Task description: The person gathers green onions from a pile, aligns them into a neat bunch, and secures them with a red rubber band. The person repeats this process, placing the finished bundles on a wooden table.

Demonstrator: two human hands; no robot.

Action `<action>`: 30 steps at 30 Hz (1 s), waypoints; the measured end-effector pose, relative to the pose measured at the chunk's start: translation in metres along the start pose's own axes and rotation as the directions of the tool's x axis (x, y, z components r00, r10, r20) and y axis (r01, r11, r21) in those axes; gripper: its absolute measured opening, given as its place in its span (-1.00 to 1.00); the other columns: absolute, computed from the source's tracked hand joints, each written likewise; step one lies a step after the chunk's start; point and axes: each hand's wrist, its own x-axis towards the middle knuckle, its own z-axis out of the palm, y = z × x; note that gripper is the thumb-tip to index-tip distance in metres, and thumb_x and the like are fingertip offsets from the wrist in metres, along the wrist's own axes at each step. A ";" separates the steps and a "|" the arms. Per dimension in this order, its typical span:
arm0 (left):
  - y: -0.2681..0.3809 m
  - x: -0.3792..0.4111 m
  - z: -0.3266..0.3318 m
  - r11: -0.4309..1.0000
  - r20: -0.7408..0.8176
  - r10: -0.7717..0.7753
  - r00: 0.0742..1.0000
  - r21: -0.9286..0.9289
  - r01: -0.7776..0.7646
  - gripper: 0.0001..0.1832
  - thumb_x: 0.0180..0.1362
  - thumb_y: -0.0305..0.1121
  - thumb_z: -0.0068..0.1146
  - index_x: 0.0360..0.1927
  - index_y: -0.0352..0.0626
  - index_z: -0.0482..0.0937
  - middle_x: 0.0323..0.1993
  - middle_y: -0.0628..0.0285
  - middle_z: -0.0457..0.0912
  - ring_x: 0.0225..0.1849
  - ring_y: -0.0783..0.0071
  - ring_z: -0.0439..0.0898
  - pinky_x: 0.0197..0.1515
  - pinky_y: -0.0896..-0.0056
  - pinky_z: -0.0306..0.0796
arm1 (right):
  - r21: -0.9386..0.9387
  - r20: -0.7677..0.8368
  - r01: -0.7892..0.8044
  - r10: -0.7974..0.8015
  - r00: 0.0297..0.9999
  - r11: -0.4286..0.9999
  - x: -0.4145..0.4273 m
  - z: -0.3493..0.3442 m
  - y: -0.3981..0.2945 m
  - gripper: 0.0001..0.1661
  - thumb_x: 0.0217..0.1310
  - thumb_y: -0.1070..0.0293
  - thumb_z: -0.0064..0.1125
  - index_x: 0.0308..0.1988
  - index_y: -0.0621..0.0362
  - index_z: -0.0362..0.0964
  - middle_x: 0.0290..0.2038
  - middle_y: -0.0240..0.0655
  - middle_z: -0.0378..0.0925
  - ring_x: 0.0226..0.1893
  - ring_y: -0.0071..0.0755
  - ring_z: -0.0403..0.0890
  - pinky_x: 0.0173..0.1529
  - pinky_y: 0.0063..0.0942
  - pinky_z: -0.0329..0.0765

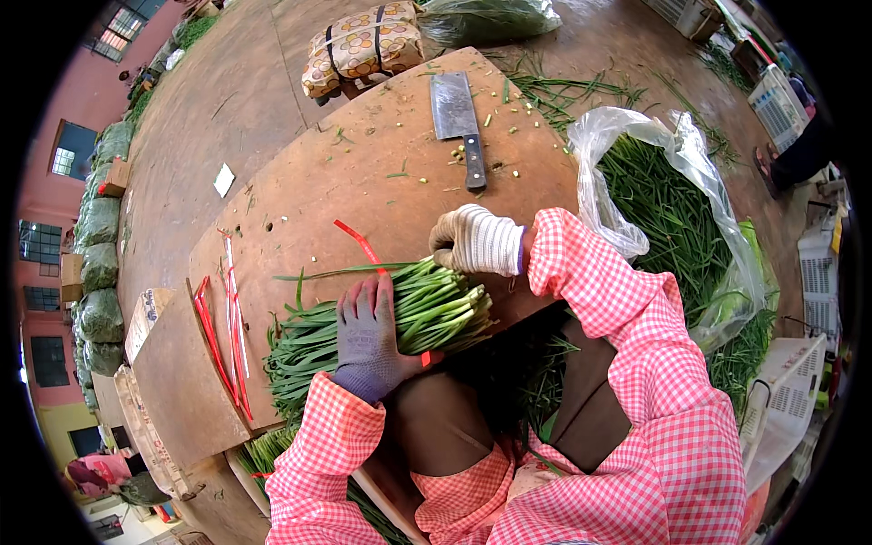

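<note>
A bundle of garlic chives (443, 306) lies along the near edge of a wooden board, pale stem ends to the right and green leaves to the left. My left hand (368, 334), in a grey-purple knit glove, is spread across its middle and grips it. A red tie strip (359, 238) passes beneath that hand, one end sticking up beyond the fingers, the other by the thumb. At the upper stem ends is my right hand (477, 235), in a striped white glove with fingers curled. Whether it pinches a stem is hidden.
A cleaver (460, 122) lies on the board (306, 184) among cut stem bits. Red and white tie strips (231, 327) lie at left. A clear plastic bag of chives (661, 197) stands at right. Bundled chives (269, 449) sit below left. Beyond is a cloth-wrapped stool (361, 48).
</note>
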 end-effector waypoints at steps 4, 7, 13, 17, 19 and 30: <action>-0.001 0.001 -0.001 1.000 0.011 0.011 1.000 -0.016 -0.011 0.26 -0.49 0.21 0.41 0.25 -0.36 0.10 0.11 -0.09 0.27 0.16 -0.04 0.24 0.24 -0.06 0.06 | -0.114 -0.106 0.051 -0.064 0.992 0.992 0.000 -0.017 0.009 -0.80 0.06 0.31 0.00 -0.38 0.13 0.53 -0.53 -0.10 0.54 -0.47 0.01 0.59 -0.32 -0.23 0.52; 0.000 0.000 -0.001 1.000 0.016 -0.006 1.000 -0.012 0.006 0.27 -0.49 0.21 0.42 0.26 -0.36 0.09 0.10 -0.09 0.27 0.16 -0.06 0.24 0.23 -0.06 0.07 | -0.438 0.070 -0.037 0.075 0.995 0.898 -0.006 -0.032 0.006 -0.77 0.02 0.26 0.07 -0.43 0.20 0.52 -0.56 -0.08 0.55 -0.48 0.01 0.61 -0.35 -0.19 0.52; 0.003 0.001 -0.003 1.000 0.028 -0.015 0.999 -0.017 0.016 0.27 -0.48 0.15 0.44 0.28 -0.35 0.06 0.11 -0.13 0.27 0.16 -0.10 0.25 0.22 -0.07 0.09 | -0.494 0.239 0.084 0.043 0.970 0.865 -0.003 -0.007 -0.025 -0.80 -0.03 0.35 0.10 -0.44 0.21 0.60 -0.46 0.02 0.59 -0.39 0.06 0.64 -0.30 -0.16 0.57; 0.003 0.001 -0.004 0.999 0.018 0.007 1.000 -0.033 -0.007 0.26 -0.46 0.12 0.47 0.28 -0.35 0.07 0.12 -0.13 0.28 0.17 -0.12 0.25 0.21 -0.07 0.13 | -0.557 0.103 -0.035 0.111 0.988 0.829 -0.019 -0.025 -0.008 -0.80 -0.03 0.35 0.10 -0.49 0.22 0.60 -0.50 -0.03 0.58 -0.43 0.05 0.64 -0.40 -0.13 0.56; 0.002 0.002 -0.003 0.999 0.013 0.009 1.000 -0.038 -0.009 0.26 -0.47 0.16 0.44 0.28 -0.34 0.08 0.11 -0.12 0.27 0.16 -0.11 0.25 0.21 -0.10 0.10 | -0.524 0.092 -0.020 0.079 0.993 0.851 -0.040 -0.032 -0.002 -0.79 -0.06 0.33 0.11 -0.57 0.23 0.57 -0.61 -0.01 0.53 -0.53 0.03 0.62 -0.46 -0.08 0.53; -0.011 0.009 -0.009 0.987 0.152 -0.099 0.983 -0.111 0.116 0.34 -0.49 0.27 0.44 0.33 -0.27 0.04 0.15 -0.17 0.28 0.15 -0.17 0.30 0.19 -0.05 0.19 | -0.504 0.052 0.033 -0.008 0.999 0.863 -0.068 -0.011 -0.028 -0.86 -0.10 0.35 0.09 -0.57 0.18 0.45 -0.69 -0.15 0.45 -0.64 0.01 0.55 -0.57 -0.11 0.46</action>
